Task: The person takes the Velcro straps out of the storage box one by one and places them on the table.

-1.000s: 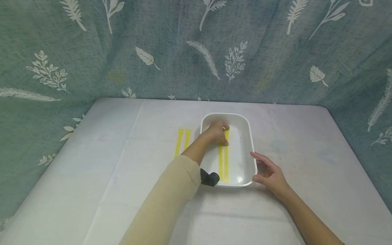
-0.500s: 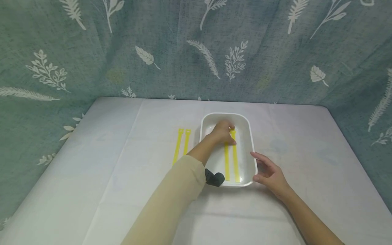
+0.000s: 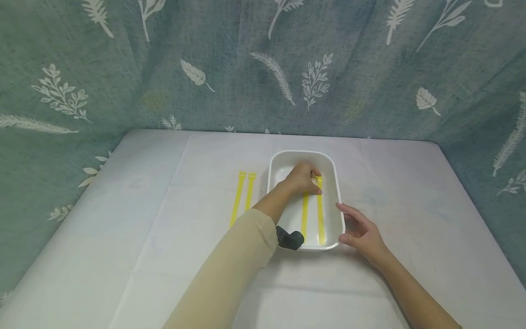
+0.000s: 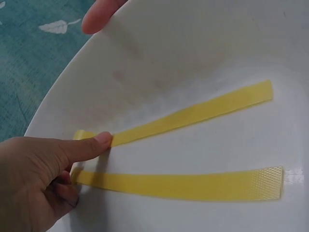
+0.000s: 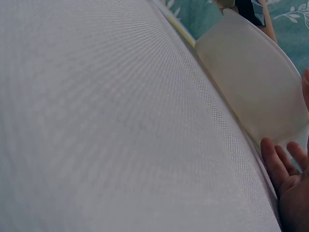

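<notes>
CONSOLE: Reporting from my remote seat, left to right. What is on the left?

MONITOR: I find two yellow strips on the bare worktop (image 3: 164, 251), a left strip (image 3: 237, 199) and its neighbour (image 3: 249, 192), side by side, slotted ends away from the wearer. The sleeve hides part of the neighbour.

CONSOLE: And next?

MONITOR: The white tray (image 3: 334, 219), with two more strips inside. The left hand (image 3: 303, 178) reaches over the inner strip (image 3: 304, 214); its thumb and a finger pinch the far end of the outer strip (image 3: 321, 224), near the right wall. Whether the curled fingers also hold the inner strip, I cannot tell.

CONSOLE: The far right?

MONITOR: The right hand (image 3: 365, 237) stands at the tray's right side, thumb and forefinger spread, tips at the rim. It grips nothing that I can make out.

CONSOLE: Your finding on the step?

MONITOR: In my judgement, placing and spacing strips within the tray. The outer one seems nearly in position.

CONSOLE: What does the next move call for?

MONITOR: I would ask for the pinched end to be laid flat and released without dragging the inner strip, with the right hand guarding the tray against sliding. The pair outside remains to be dealt with, if all four belong inside.
</notes>
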Tool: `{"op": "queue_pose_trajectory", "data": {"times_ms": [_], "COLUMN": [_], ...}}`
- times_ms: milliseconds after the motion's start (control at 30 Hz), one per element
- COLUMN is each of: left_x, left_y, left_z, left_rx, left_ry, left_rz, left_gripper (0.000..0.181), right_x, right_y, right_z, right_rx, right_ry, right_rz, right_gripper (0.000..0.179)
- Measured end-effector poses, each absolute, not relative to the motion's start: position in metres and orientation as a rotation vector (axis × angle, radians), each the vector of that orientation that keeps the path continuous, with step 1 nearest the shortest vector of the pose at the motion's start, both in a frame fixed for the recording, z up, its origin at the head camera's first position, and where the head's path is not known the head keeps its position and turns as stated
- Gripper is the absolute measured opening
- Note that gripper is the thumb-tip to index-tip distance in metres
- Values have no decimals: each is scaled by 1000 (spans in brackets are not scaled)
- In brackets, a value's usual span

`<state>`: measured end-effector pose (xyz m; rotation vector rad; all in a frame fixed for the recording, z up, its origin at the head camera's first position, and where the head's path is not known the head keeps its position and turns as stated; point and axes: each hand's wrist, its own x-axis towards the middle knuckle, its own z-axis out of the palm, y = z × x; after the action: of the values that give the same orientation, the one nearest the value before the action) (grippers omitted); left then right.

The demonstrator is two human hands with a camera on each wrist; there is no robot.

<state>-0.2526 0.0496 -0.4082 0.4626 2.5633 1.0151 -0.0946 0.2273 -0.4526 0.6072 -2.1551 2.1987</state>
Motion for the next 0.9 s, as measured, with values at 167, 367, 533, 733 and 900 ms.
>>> {"op": "queue_pose_trajectory", "data": {"times_ms": [167,367,533,733,900], "left_x": [-253,-256,-259,-258,-259], "left_y": [49,47,46,45,43], "left_z": [-404,-399,-395,-391,-387], "left_rx": [493,522,493,358,299], "left_ry": [2522,2506,2438,2140,1958], "left_rz": [1023,991,1121,1456,1598], "left_gripper": [39,38,41,49,50], "right_x": [-96,-96,-97,-96,-95], "right_y": [228,227,227,227,228], "right_z": [-454,-454,-454,-453,-453], "right_rx": [605,611,646,640,633], "right_ry": [-2126,-2148,-2128,-2136,-2152], "right_rz": [2238,2203,2205,2216,2192], "right_gripper": [64,65,64,64,64]}}
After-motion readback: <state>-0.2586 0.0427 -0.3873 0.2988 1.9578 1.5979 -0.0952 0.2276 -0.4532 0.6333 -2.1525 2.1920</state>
